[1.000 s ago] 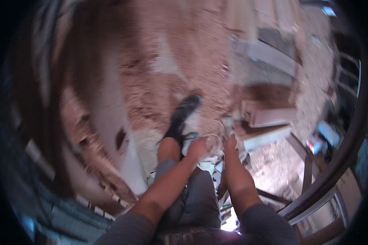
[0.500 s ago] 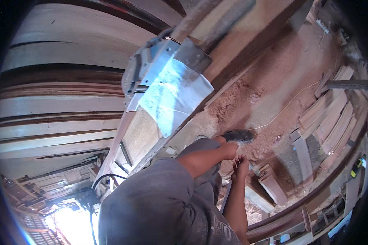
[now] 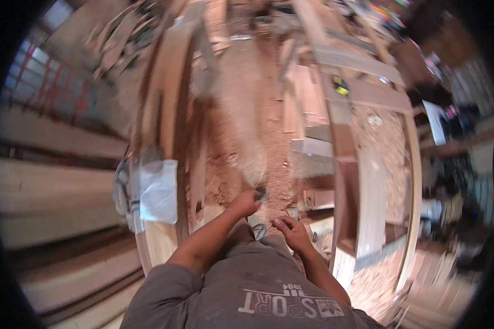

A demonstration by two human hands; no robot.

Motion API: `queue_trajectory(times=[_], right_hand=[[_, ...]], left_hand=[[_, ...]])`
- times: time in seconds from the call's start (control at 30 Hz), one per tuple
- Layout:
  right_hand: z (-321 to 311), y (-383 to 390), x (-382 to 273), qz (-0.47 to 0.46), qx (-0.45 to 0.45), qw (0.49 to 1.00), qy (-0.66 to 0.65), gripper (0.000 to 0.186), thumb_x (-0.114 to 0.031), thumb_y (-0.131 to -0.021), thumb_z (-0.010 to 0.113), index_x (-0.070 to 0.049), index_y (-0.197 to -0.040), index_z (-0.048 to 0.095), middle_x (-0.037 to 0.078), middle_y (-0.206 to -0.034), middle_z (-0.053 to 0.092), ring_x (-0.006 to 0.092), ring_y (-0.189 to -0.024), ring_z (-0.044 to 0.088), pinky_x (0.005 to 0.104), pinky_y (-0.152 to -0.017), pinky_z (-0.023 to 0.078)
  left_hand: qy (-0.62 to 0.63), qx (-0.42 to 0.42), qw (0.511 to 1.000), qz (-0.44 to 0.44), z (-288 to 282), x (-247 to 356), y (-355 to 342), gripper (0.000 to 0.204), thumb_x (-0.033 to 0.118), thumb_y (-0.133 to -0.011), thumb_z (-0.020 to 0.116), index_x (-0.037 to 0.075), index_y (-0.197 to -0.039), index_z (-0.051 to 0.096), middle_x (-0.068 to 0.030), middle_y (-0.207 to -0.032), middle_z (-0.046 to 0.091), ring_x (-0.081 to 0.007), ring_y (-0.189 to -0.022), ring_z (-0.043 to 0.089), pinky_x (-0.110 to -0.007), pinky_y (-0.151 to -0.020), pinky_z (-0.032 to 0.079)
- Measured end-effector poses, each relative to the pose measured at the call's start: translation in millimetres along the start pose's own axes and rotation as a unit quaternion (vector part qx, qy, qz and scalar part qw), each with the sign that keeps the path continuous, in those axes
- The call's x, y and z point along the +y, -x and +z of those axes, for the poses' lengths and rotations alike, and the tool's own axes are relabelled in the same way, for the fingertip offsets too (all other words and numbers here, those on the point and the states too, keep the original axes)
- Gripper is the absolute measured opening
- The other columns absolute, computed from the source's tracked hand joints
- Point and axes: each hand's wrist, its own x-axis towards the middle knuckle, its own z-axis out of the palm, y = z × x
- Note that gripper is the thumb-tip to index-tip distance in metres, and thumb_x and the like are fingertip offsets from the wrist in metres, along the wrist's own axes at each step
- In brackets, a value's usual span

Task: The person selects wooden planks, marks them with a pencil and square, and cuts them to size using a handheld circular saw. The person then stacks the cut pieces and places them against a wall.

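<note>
A: Hands?

B: Left hand [image 3: 248, 203], one: stretched out ahead of the body, forearm slanted inward, back uppermost, fingers curled. Whether they were clenched or gripped anything, I could not tell. Right hand [image 3: 294, 233], one: apart from the left and nearer the body, fingers bent inward. Whether they pinched anything, I could not tell either.

A: Nearest item?

B: Dark shoe [image 3: 262, 193], one: low down, just past the left hand's fingers, which partly hid it.

A: Surface and room?

B: Floor [image 3: 241, 82], spread along its sides with reddish-brown wood shavings [image 3: 219, 178]. Wooden frame [image 3: 414, 192], which stood to the right; yellow-and-black tape measure [image 3: 340, 85], which lay on its left edge by a crosspiece. Timber beam [image 3: 173, 98], which ran along the left; pale sheet [image 3: 159, 192], over its near part; grey machine [image 3: 124, 192], blurred, at its left edge. Long boards [image 3: 55, 203], stacked farther left. Wood offcuts [image 3: 123, 41], heaped beyond.
</note>
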Motion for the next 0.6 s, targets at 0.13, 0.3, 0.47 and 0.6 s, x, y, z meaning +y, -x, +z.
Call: queue_trajectory(times=[0.13,0.3,0.47,0.6], right_hand=[[-18,74,-15,-0.065,0.102,0.992,0.025,0.033,-0.033,-0.106,0.075,-0.004,-0.12,0.081,0.011,-0.121,0.078,0.0238,-0.116,0.073,0.0378,-0.103,0.054],[-26,139,-23,-0.158,0.212,0.964,-0.01,0.033,-0.032,-0.109,0.07,-0.001,-0.118,0.079,0.015,-0.116,0.078,0.0262,-0.108,0.074,0.038,-0.097,0.056],[-44,166,0,-0.191,0.321,0.925,-0.071,0.029,-0.023,-0.113,0.063,0.002,-0.113,0.078,0.014,-0.104,0.078,0.0219,-0.097,0.073,0.0371,-0.09,0.057],[-50,159,4,-0.161,0.406,0.897,-0.069,0.026,-0.022,-0.11,0.068,0.002,-0.113,0.078,0.014,-0.1,0.079,0.021,-0.096,0.073,0.0358,-0.089,0.056]], left_hand=[[-0.001,-0.024,0.999,0.025,-15,40,20,0.055,0.038,-0.099,0.074,0.001,-0.139,0.069,-0.0263,-0.133,0.074,-0.0419,-0.126,0.07,-0.049,-0.109,0.054],[0.094,-0.059,0.994,0.019,15,42,16,0.057,0.037,-0.101,0.077,-0.003,-0.14,0.066,-0.0244,-0.133,0.075,-0.0343,-0.122,0.074,-0.042,-0.106,0.056],[0.147,-0.121,0.976,0.105,-1,131,8,0.049,0.029,-0.104,0.075,-0.005,-0.138,0.066,-0.0194,-0.131,0.076,-0.0251,-0.118,0.075,-0.036,-0.102,0.058],[0.118,-0.127,0.97,0.172,-21,174,-39,0.047,0.028,-0.105,0.075,-0.006,-0.137,0.066,-0.0187,-0.128,0.077,-0.0247,-0.117,0.075,-0.036,-0.102,0.058]])
